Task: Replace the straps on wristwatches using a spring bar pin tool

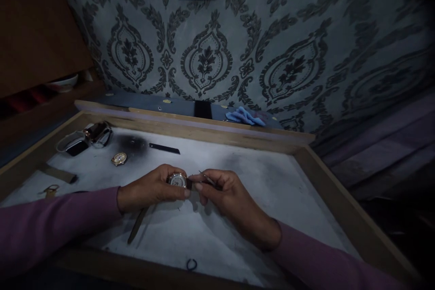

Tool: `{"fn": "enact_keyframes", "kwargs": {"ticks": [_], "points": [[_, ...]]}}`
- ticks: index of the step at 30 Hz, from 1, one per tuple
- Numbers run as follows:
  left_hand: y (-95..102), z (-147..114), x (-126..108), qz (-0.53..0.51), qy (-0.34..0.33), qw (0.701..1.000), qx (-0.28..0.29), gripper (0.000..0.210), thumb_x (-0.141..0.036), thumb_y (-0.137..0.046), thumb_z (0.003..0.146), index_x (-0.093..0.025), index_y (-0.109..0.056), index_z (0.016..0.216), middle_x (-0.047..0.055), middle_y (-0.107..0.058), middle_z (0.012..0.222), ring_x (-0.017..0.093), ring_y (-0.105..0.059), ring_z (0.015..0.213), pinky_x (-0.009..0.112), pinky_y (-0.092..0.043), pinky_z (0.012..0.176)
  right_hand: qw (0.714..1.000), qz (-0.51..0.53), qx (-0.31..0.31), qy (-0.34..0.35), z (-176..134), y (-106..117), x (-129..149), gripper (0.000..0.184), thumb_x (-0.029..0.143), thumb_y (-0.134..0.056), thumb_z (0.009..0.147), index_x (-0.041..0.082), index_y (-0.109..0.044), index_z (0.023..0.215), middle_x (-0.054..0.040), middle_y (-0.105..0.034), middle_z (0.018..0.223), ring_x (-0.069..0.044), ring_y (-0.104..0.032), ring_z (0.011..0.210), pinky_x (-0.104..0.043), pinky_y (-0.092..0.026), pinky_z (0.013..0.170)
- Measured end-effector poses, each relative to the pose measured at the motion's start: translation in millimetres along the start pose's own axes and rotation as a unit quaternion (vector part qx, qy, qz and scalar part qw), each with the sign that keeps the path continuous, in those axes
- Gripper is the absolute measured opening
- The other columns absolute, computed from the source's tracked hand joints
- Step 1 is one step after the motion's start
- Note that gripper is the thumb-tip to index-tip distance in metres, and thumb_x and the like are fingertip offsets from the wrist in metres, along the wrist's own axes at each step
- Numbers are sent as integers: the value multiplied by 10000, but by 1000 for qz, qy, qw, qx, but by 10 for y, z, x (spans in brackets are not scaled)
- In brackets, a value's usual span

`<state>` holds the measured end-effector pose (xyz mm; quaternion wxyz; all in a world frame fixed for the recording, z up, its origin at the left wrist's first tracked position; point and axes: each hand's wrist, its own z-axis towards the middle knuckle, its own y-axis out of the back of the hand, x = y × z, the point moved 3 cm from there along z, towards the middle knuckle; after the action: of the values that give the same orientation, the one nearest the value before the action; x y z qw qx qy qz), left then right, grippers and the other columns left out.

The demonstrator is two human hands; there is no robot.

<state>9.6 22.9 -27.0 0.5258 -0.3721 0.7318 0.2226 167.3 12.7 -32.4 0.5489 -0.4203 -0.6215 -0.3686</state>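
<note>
- Watch case (178,180): I see it pinched at the fingertips of my left hand (152,188), directly between both hands, just above the white work surface (272,186).
- My left hand is curled closed around the watch case, thumb and fingers clamping its edge; a brown strap (137,225) hangs down from beneath this hand onto the surface.
- My right hand (224,192) is closed in a pinch on thin tweezers (205,177), whose tip sits right at the case; the fingertips nearly meet those of the left hand.
- Ahead and to the left of my left hand lies a gold watch head (119,158), and further out that way a smartwatch (76,145) beside a shiny watch (100,133).
- Straight ahead of the hands lies a dark flat strip (164,148).
- Near me, below the hands, lies a small dark ring (191,264).
- A blue cloth (245,116) rests beyond the wooden tray rim (210,129), ahead of my right hand.
</note>
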Motion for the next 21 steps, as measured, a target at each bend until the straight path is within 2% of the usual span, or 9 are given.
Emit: {"fn": "enact_keyframes", "kwargs": {"ticks": [7, 15, 21], "points": [[6, -1, 23, -22, -3, 1000, 1, 322, -392, -731, 680, -171, -498, 656, -99, -363, 520, 54, -253, 472, 216, -186, 455, 999, 19, 7, -26, -16, -19, 11, 180, 260, -645, 792, 127, -722, 886, 48, -522, 518, -50, -333, 412, -178, -237, 388], [24, 16, 22, -26, -5, 1000, 5, 304, -369, -723, 682, -174, -495, 637, -102, -359, 500, 54, -253, 458, 216, -176, 447, 999, 6, 26, -19, -18, -26, 15, 269, 297, -627, 829, 152, -640, 1056, 64, -533, 539, -53, -337, 407, -172, -252, 391], [17, 9, 8, -21, -1, 1000, 3, 312, -386, -721, 684, -176, -496, 629, -103, -351, 496, 56, -238, 452, 211, -169, 441, 1000, 3, 26, -15, -30, -42, 16, 200, 289, -614, 829, 150, -648, 970, 64, -524, 535, -50, -352, 406, -167, -276, 395]]}}
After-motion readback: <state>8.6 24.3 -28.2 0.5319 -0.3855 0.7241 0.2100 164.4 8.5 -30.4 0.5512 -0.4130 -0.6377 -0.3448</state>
